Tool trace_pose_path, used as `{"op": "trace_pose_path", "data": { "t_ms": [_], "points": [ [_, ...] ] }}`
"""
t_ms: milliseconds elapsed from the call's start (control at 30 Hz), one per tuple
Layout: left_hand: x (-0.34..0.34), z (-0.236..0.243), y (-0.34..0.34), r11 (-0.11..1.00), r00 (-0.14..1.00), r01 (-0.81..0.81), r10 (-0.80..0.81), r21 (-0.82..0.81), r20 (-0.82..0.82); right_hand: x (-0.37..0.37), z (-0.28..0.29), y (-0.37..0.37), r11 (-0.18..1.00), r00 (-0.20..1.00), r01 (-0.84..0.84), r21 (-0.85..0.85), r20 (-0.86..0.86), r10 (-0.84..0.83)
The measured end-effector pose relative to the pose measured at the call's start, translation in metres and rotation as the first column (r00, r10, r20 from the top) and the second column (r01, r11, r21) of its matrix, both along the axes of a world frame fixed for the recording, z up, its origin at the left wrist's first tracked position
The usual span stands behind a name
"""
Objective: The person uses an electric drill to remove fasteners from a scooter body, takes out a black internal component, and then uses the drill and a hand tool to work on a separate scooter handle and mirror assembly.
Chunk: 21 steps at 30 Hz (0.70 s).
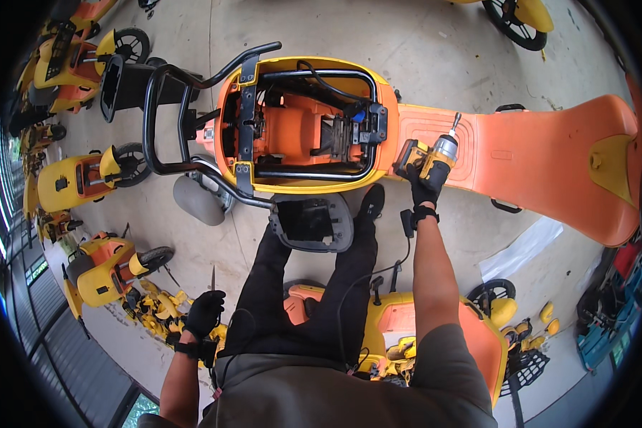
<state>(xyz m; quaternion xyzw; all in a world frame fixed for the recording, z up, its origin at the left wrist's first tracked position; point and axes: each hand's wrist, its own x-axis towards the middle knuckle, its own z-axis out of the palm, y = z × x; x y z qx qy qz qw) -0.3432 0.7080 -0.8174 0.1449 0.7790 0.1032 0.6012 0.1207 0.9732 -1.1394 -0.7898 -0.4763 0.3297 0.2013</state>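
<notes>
My right hand [425,187], in a black glove, grips a yellow-and-black cordless drill [439,158] with a bit pointing away from me. The drill is over the orange footboard [496,154] of a yellow-and-orange scooter lying across in front of me. My left hand [205,314], also gloved, hangs low beside my leg with its fingers curled. A thin pointed metal tool [213,278] sticks up from it; its exact kind is too small to tell. The scooter's seat compartment [292,135] is uncovered, showing an orange inner cavity, black brackets and wires.
A black tubular rack [150,121] juts from the scooter's left end. A dark grey panel [314,225] sits between my legs. A grey seat [198,198] lies on the floor. More scooters [78,178] line the left, and another yellow-orange body [399,314] stands behind me.
</notes>
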Motion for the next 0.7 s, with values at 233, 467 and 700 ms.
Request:
{"op": "trace_pose_path", "data": {
  "t_ms": [233,467,700],
  "points": [
    [0.000,-0.002,-0.006,0.999,0.999,-0.037,0.037,0.005,0.021,-0.017,0.049,0.015,0.994,0.956,0.103,-0.040,-0.272,-0.110],
    [0.000,-0.002,-0.009,1.000,0.999,-0.014,0.013,0.026,0.041,-0.014,0.043,0.010,0.994,0.954,0.109,-0.033,-0.278,-0.114],
    [0.006,-0.001,-0.006,0.998,0.999,0.031,-0.032,0.048,0.020,-0.010,0.048,0.010,0.996,0.972,0.055,-0.064,-0.225,-0.068]
  ]
}}
